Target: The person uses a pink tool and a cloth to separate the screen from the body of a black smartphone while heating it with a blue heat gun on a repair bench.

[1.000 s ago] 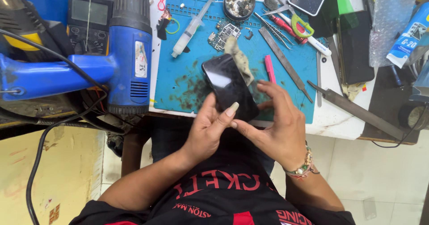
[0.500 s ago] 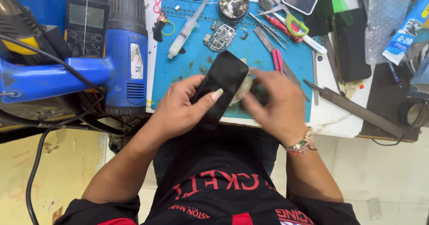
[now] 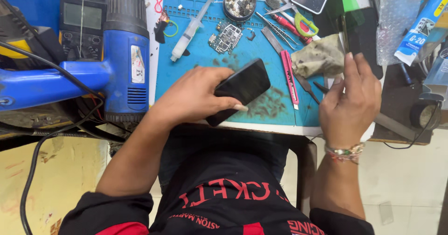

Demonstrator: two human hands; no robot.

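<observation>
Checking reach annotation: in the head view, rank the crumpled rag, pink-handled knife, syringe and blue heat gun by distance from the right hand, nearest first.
From the right hand:
1. Crumpled rag, just above the fingertips, at the mat's right edge.
2. Pink-handled knife, to its left on the blue mat.
3. Syringe, upper left of the mat.
4. Blue heat gun, off the mat, far left.

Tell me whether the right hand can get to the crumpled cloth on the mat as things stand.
Probably yes. The right hand is open and holds nothing, just below and right of the cloth. Only a thin dark tool lies between them, flat on the mat.
</observation>
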